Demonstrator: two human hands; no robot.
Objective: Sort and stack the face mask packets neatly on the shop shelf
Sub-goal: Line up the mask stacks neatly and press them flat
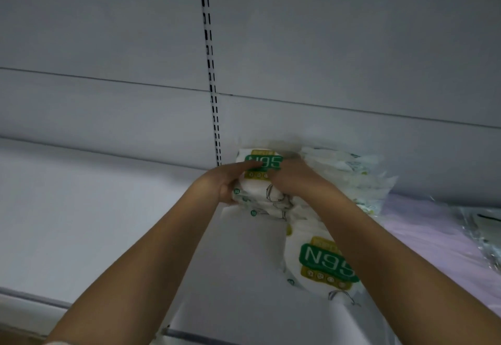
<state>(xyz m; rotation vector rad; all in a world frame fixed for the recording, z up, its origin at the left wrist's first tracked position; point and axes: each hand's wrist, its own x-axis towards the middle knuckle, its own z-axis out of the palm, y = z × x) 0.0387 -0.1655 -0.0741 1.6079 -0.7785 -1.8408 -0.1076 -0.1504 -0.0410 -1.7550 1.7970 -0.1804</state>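
A stack of white face mask packets with a green N95 label (pixel 264 160) stands at the back of the white shelf (pixel 108 222), against the rear panel. My left hand (pixel 230 179) grips the stack's left side, thumb below and fingers across the label. My right hand (pixel 294 178) grips its right side. Another N95 packet (pixel 320 260) lies flat nearer me, partly under my right forearm. More white packets (pixel 357 176) are piled loosely to the right of the held stack.
A slotted upright rail (pixel 210 73) runs down the grey back panel just left of the stack. A pale purple sheet (pixel 423 230) covers the shelf at right, with clear plastic packets (pixel 479 230) at the far right edge. The shelf's front lip (pixel 32 300) is at lower left.
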